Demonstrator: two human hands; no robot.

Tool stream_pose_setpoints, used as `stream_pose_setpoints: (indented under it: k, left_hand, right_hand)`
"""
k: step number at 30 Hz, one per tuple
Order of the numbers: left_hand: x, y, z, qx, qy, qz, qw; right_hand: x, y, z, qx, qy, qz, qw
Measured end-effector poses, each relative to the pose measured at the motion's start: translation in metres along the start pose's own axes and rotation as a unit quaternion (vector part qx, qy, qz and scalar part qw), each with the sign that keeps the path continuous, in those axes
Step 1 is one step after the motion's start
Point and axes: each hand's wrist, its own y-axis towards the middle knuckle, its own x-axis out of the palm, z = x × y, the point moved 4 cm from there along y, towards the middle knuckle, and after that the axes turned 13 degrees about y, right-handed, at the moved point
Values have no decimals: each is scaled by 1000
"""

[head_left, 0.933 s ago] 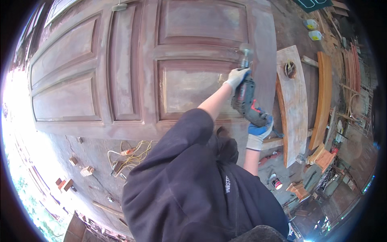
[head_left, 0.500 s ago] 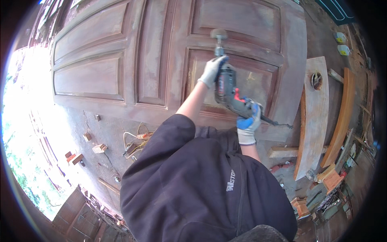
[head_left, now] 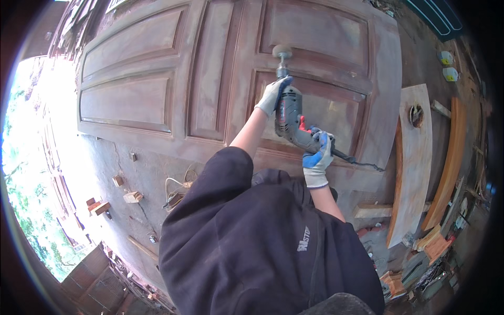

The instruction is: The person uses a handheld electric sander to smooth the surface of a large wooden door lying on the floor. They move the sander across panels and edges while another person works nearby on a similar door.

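Observation:
A large brown panelled wooden door (head_left: 157, 84) lies flat below me. My left hand (head_left: 271, 96), in a white glove, grips the front body of a grey electric drill (head_left: 289, 113). My right hand (head_left: 317, 157), in a blue and white glove, holds the drill's rear handle. A round sanding head (head_left: 282, 51) on the drill's shaft touches the door rail between two raised panels. The drill's black cord (head_left: 362, 161) trails off to the right. My dark hooded top (head_left: 252, 247) fills the lower middle of the view.
A curved pale wooden board (head_left: 415, 157) and a curved orange-brown strip (head_left: 449, 163) lie right of the door. Small wood offcuts (head_left: 131, 197) and a tangle of wire (head_left: 181, 184) sit on the concrete floor at left. More scraps and tools lie at lower right.
The view has shifted so the door sits more to the left and larger. The drill, in both hands, has moved up the door, its sanding head now on the rail between panels.

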Motion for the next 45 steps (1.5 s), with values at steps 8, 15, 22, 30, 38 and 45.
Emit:
stream_pose_setpoints:
  k: [8,15,22,30,38,45]
  left_hand:
    - [-49,-13,27,-10,56,68,996]
    - [82,-32,-25,1,49,4,999]
    - [205,-81,-89,-9,226,-81,971]
    - [235,-79,-88,-44,247,-142,958]
    - [227,-104,-117,-79,221,-178,956]
    - [190,-95,-87,-10,65,-109,992]
  right_hand:
    - [11,-3,42,88,17,33,995]
    - [-69,-10,-59,-37,-19,35,999]
    - [-157,-61,-142,-43,115,167,978]
    - [-163,-66,-142,-119,85,180,973]
    - [-150,-101,-143,-160,13,190,969]
    - [-141,-80,-130,-101,-37,88,990]
